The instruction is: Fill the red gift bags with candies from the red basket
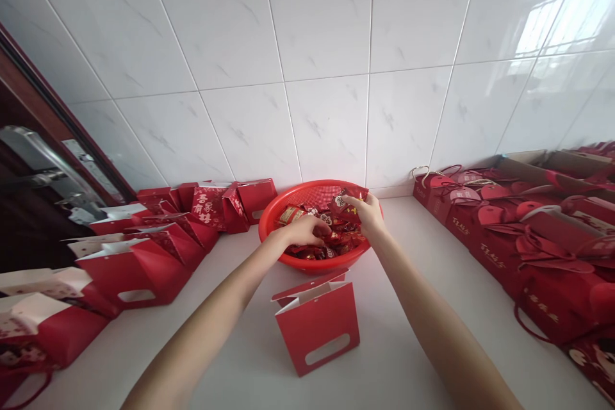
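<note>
Holding red packet [339, 202] in right fingers [356, 202].

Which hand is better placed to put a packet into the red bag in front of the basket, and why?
Probably the right hand: it holds a red packet near the basket's rim. The left hand is down among the other packets; its grip is unclear.

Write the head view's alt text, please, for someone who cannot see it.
A person's left hand reaches into a round red plastic basket of red wrapped packets while the right hand holds one. An open red paper box stands in front.
</note>
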`<state>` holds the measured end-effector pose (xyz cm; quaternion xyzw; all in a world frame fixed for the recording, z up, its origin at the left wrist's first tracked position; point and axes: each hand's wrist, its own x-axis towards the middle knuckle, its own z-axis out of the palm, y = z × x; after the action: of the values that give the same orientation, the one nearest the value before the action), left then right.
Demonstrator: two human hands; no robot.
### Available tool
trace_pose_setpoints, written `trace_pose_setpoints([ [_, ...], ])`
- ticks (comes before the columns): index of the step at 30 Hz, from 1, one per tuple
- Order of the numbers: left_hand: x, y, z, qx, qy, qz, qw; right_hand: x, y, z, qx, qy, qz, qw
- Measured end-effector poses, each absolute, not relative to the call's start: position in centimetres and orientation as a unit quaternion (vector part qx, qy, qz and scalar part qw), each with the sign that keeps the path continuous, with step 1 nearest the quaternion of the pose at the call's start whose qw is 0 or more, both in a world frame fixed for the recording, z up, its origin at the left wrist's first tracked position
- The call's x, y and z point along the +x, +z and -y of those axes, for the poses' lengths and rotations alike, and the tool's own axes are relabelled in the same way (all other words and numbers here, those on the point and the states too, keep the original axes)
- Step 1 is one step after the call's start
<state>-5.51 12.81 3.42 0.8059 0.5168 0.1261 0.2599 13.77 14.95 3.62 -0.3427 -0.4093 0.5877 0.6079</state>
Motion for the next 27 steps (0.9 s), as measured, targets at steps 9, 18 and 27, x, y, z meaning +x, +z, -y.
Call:
trace_pose_setpoints([
  [9,-3.9,3.5,-12.9,0.841,0.082,-0.516,0.14,13.8,3.6,-14.9,-0.35,0.58,0.418,0.605],
  [18,-4.1,4.7,-12.8,0.788,0.131,-0.596,0.085,13.7,3.7,-14.9,-0.348,0.585,0.405,0.611],
  [27,-5.0,4.5,-12.7,0.752,0.182,-0.63,0.067,13.7,3.5,-15.1,-0.349,0.583,0.407,0.61],
])
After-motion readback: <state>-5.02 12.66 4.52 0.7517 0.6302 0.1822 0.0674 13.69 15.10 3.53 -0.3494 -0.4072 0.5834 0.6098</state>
